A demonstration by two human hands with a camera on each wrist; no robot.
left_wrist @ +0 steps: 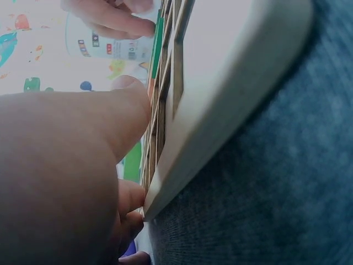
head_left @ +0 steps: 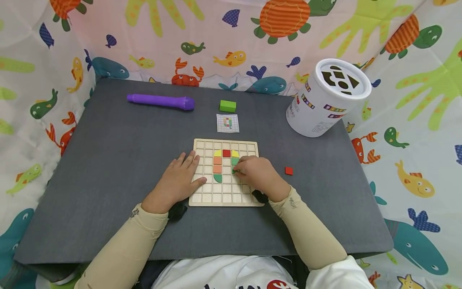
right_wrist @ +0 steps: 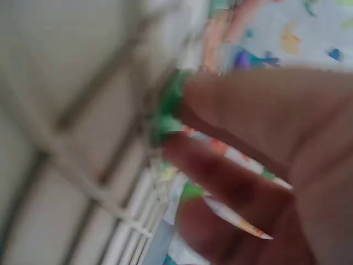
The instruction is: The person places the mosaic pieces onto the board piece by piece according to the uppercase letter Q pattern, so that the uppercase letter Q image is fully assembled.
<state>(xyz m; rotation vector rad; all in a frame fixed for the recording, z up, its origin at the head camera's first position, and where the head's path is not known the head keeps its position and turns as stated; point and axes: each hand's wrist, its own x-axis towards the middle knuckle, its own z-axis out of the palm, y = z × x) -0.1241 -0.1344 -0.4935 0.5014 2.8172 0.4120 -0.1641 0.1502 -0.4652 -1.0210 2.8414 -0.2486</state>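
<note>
A wooden grid board (head_left: 202, 197) lies on the table in the head view. My left hand (head_left: 176, 180) rests on its left side, fingers spread and thumb on the grid. With thumb and finger, my right hand (head_left: 260, 173) pinches a small green tile (right_wrist: 170, 107) at the board's right part; its full shape is hidden. Set in the grid are a red tile (head_left: 226, 153), two yellow tiles (head_left: 217, 153), two orange tiles (head_left: 217, 165), a rounded green tile (head_left: 218, 178) and a green tile (head_left: 235, 161) beside my right fingertips. The right wrist view is blurred.
A loose red square tile (head_left: 288, 171) lies right of the board. Beyond the board are a pattern card (head_left: 227, 123), a green block (head_left: 227, 106) and a purple microphone-shaped stick (head_left: 160, 102). A white canister (head_left: 317, 108) with a slotted lid stands at the back right.
</note>
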